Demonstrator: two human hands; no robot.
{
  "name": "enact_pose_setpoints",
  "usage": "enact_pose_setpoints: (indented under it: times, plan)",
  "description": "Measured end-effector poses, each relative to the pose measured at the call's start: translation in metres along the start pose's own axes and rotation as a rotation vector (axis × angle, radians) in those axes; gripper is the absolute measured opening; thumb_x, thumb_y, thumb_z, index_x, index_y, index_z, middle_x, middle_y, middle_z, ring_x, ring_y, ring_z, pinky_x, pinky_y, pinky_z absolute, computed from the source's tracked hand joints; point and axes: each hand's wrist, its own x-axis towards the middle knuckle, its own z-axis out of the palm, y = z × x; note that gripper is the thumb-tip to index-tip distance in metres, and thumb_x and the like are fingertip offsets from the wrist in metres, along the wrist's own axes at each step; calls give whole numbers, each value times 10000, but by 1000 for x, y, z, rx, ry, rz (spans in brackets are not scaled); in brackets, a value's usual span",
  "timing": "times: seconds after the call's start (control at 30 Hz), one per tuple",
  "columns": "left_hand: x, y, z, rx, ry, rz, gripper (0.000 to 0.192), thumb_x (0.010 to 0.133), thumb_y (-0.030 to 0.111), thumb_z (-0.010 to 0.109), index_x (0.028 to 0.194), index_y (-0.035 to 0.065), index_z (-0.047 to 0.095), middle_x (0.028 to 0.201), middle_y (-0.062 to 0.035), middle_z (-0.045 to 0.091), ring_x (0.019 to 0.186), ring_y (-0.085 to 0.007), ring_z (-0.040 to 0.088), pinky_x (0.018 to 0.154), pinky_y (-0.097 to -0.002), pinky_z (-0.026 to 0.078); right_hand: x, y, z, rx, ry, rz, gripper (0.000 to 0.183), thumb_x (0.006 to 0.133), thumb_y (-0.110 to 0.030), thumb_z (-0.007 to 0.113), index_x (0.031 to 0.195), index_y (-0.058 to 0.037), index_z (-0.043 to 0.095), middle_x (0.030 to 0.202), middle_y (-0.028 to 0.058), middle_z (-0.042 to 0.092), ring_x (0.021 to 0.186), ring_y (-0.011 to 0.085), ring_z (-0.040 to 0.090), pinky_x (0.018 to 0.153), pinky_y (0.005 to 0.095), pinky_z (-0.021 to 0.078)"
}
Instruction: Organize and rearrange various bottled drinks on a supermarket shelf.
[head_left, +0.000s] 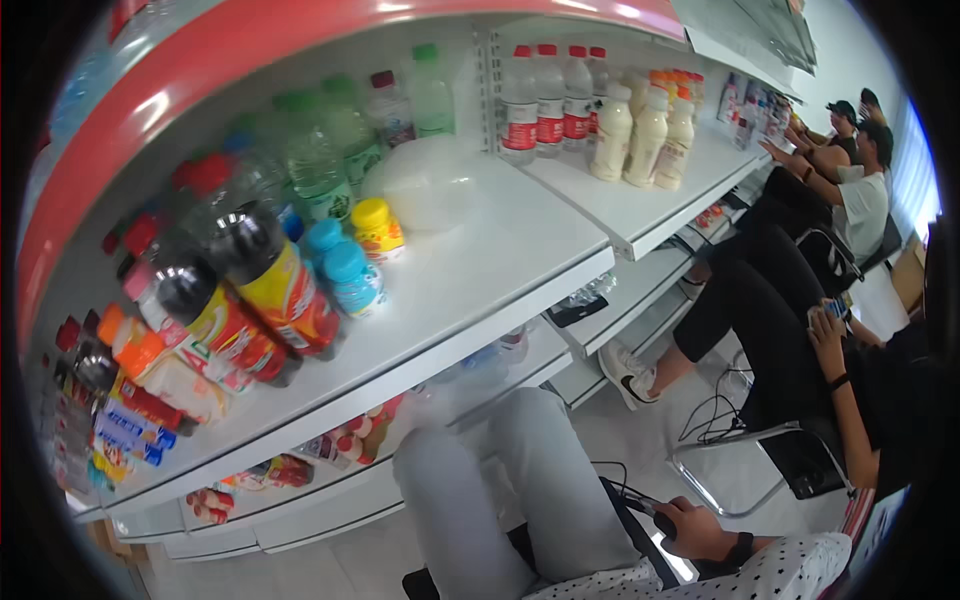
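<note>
My right hand, with a black band at the wrist, is closed around a small dark object beside my right thigh. A black cable runs close to it, and a bright patch shows below the hand. My left hand is out of view. Before me stands a white shelf with cola-coloured drinks bottles, small blue bottles and a yellow-capped bottle. A translucent white rounded object lies behind them, its kind unclear. Green-capped clear bottles stand at the back.
Cream-coloured drink bottles and red-capped water bottles occupy the right shelf section. Lower shelves hold more goods near my knees. A seated person holds a phone-like object at right; others sit beyond. Cables trail on the floor.
</note>
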Motion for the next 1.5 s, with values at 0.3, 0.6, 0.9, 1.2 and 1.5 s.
enact_pose_setpoints:
  times: [0.3, 0.6, 0.9, 1.2, 1.5]
  plan:
    - [25, 9, -26, 34, 33, 41, 806, 680, 128, 642, 1380, 124, 243, 1218, -229, 492, 1094, -409, 492, 886, -438, 434, 0, -2, 5, 44, 7, 47, 568, 660, -276, 631, 1184, -128, 470, 1034, 165, 512, 715, 367, 596, 658, 419, 508]
    - [33, 20, -31, 38, 79, 93, 805, 676, 133, 648, 1377, 123, 252, 1220, -226, 492, 1092, -403, 496, 885, -433, 437, 6, -2, -3, 59, 31, 30, 473, 685, -220, 592, 1137, -123, 492, 1016, 145, 515, 650, 378, 580, 606, 452, 492]
    - [50, 16, -27, 7, 76, 113, 804, 672, 137, 653, 1373, 123, 262, 1221, -223, 493, 1089, -397, 500, 884, -427, 439, 6, -3, 0, 30, 44, 20, 533, 645, -195, 620, 1150, -108, 469, 1016, 180, 509, 705, 402, 585, 613, 467, 496]
    - [27, 3, -15, -31, 114, 35, 803, 668, 142, 659, 1370, 122, 271, 1223, -220, 493, 1087, -391, 504, 882, -422, 442, 4, -5, 8, 52, 45, 80, 552, 603, -191, 656, 1125, -101, 501, 1029, 148, 542, 777, 368, 586, 676, 441, 488]
    - [18, 3, 1, -55, 103, -45, 802, 664, 146, 665, 1367, 121, 280, 1224, -217, 494, 1084, -385, 508, 881, -417, 444, 1, -9, 6, 39, 101, 97, 520, 641, -121, 591, 1151, -108, 494, 1010, 178, 542, 766, 400, 574, 665, 487, 477]
